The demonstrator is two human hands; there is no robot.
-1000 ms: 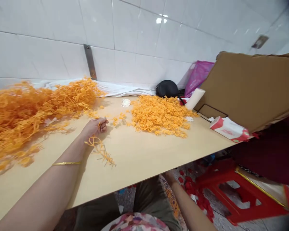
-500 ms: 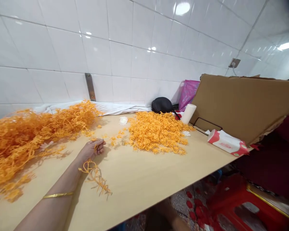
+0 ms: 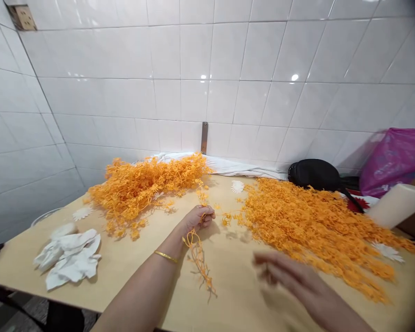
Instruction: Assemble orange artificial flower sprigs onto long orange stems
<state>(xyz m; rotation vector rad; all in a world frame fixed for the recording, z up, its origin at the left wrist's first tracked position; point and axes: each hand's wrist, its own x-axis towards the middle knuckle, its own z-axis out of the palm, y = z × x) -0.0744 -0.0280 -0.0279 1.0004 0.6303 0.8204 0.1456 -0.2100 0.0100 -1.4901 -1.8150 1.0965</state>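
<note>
My left hand [image 3: 195,220] is closed on a thin orange plastic sprig [image 3: 197,256], whose loop and stem hang down over the light wooden table [image 3: 235,281]. A gold bangle circles that wrist. My right hand [image 3: 287,281] is blurred, fingers apart, holding nothing. It is over the table just left of a large heap of orange sprigs [image 3: 307,221] and close to its lower edge. A second orange heap [image 3: 141,189] lies left of my left hand, with loose bits scattered between the heaps.
Crumpled white cloth [image 3: 69,258] lies at the table's left. White paper flowers [image 3: 237,186] rest among the heaps. At the back are a white sheet [image 3: 228,166], a black bag [image 3: 313,174], a pink plastic bag [image 3: 394,161] and a white roll [image 3: 397,205], against a tiled wall [image 3: 193,69].
The view has swung left, bringing the cloth into sight. My right hand has risen from below the table edge to above the tabletop. My left hand still holds the sprig.
</note>
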